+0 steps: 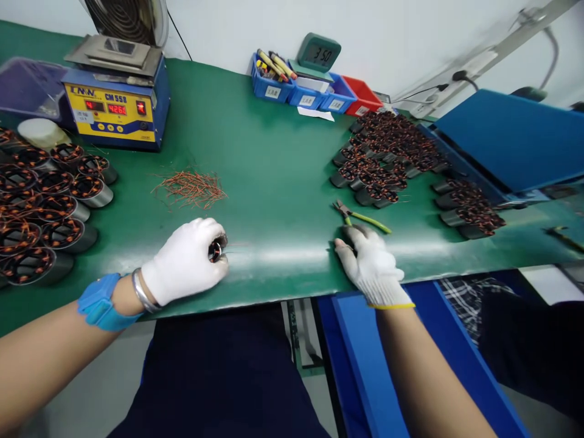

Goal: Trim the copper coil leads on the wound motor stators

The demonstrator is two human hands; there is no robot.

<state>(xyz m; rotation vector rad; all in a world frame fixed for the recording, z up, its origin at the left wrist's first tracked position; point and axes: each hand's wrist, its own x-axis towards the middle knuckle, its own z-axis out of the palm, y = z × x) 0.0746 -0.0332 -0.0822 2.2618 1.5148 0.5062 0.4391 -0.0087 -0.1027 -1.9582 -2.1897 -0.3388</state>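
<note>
My left hand (189, 261), in a white glove, is wrapped round a small motor stator (214, 250) near the table's front edge. Dark coils show in the stator's round opening, and most of its body is hidden by the fingers. Thin wire ends stick out from it to the right. My right hand (371, 258), gloved too, rests low over the table with thumb and forefinger apart. Its fingertips meet one handle of the green-handled side cutters (360, 218), which lie with jaws pointing away to the left. A pile of copper wire clippings (191, 187) lies beyond my left hand.
Wound stators (68, 234) crowd the left side, and more stators (387, 146) stand at the right. A blue-yellow soldering unit (114, 109) stands back left. Small blue bins (271, 88), a red bin (362, 97) and a clock (319, 52) line the wall. A blue panel (511, 140) slants at right.
</note>
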